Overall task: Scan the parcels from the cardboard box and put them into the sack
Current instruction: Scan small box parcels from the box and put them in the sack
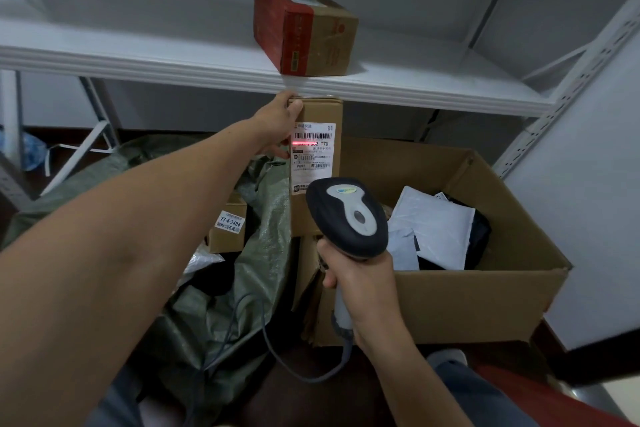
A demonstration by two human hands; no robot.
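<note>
My left hand grips the top left edge of a tall brown cardboard parcel, held upright above the gap between sack and box. A red scan line crosses its white shipping label. My right hand grips the handle of a dark and grey barcode scanner, aimed at that label from below. The green woven sack lies open at the left, with a small labelled carton inside. The big cardboard box at the right holds white and black poly-bag parcels.
A white metal shelf runs across just above the held parcel, carrying a red and brown box. A perforated shelf upright stands at the right. The scanner's cable loops down over the sack toward my legs.
</note>
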